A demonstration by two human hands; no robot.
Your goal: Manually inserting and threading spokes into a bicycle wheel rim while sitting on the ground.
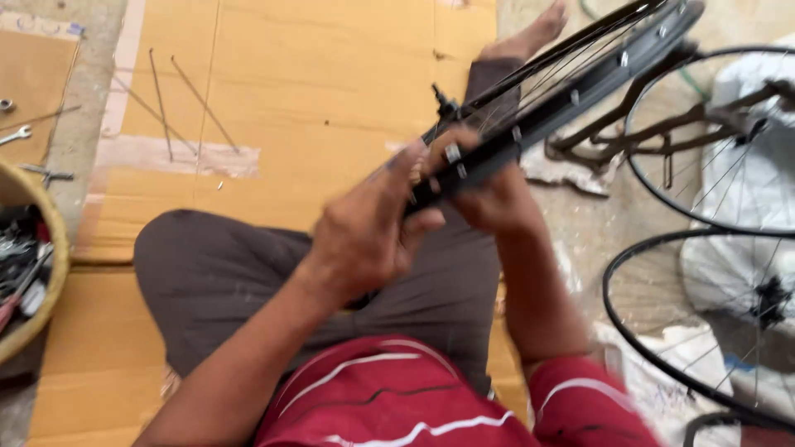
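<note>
Black wheel rim (571, 87) in both hands' grip.

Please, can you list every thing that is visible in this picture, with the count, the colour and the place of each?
wheel rim: one, black, held over the lap, upper centre
loose spokes: about three, grey, on cardboard, upper left
cardboard: several sheets, tan, on the floor
spoked wheels: two, black, lying at right
basket: one, tan, left edge, holding tools
wrenches: about two, silver, far left
left hand: at the rim, blurred
right hand: grips the rim from below
</note>
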